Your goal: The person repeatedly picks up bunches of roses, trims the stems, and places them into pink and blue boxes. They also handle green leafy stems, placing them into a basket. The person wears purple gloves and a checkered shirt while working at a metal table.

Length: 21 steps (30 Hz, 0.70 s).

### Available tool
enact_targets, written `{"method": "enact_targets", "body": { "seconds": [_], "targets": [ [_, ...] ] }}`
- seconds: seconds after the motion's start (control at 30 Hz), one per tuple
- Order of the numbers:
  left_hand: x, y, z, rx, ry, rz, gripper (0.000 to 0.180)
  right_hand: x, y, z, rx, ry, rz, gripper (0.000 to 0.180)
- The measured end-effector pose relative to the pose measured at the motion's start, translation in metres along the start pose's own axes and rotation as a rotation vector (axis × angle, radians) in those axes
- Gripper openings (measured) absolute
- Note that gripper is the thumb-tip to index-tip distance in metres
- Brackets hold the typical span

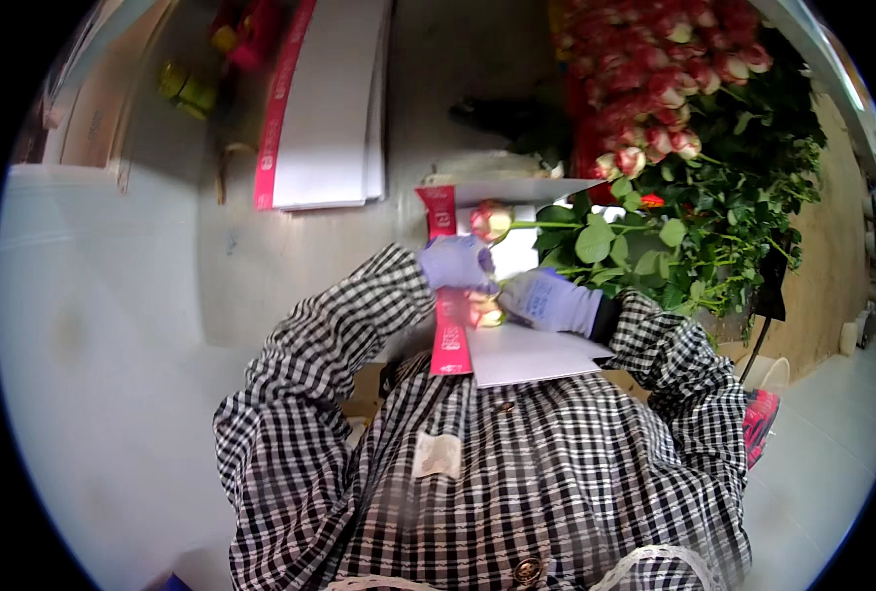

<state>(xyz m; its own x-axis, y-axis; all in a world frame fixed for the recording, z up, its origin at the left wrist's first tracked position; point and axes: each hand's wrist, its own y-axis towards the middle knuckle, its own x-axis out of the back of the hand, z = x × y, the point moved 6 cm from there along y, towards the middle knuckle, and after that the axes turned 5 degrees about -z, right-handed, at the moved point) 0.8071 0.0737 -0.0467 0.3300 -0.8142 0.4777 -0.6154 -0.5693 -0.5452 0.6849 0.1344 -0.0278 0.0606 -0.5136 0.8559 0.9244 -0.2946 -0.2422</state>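
Both my hands wear pale lavender gloves. My left hand (455,264) lies with curled fingers over the pink-red band of a white wrapping sheet (537,357); what its fingers grip is hidden. My right hand (553,301) is closed behind the head of a cream-and-pink rose (483,310), apparently around its stem, which the glove hides. Just beyond my hands, another rose (491,221) lies on the sheet, its green leafy stem pointing right. The sheet's far part stands up behind that rose.
A stack of white sheets with pink-red edges (330,108) lies on the grey table (423,79) at far left. A large heap of pink-and-cream roses (655,79) with dense leaves fills the right. A dark object (502,116) and yellow-green and red items (190,91) lie farther back.
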Motion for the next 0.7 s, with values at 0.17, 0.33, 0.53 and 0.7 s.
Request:
{"method": "enact_targets", "body": {
  "seconds": [0.17,0.33,0.53,0.7],
  "targets": [
    [-0.016,0.010,0.008,-0.113,-0.031,-0.047,0.053,-0.008,-0.011,-0.001,-0.034,-0.046,-0.075,0.024],
    [-0.018,0.002,0.016,-0.053,-0.021,-0.061,0.042,0.153,-0.094,-0.030,-0.408,0.621,-0.249,0.029],
    [-0.014,0.000,0.006,0.022,0.005,-0.013,0.041,0.314,-0.317,-0.180,-1.006,-0.358,-1.272,0.029],
    [-0.020,0.002,0.023,0.065,-0.104,0.060,0.045,0.362,-0.315,-0.251,-1.049,-0.689,-0.907,0.043]
  ]
}}
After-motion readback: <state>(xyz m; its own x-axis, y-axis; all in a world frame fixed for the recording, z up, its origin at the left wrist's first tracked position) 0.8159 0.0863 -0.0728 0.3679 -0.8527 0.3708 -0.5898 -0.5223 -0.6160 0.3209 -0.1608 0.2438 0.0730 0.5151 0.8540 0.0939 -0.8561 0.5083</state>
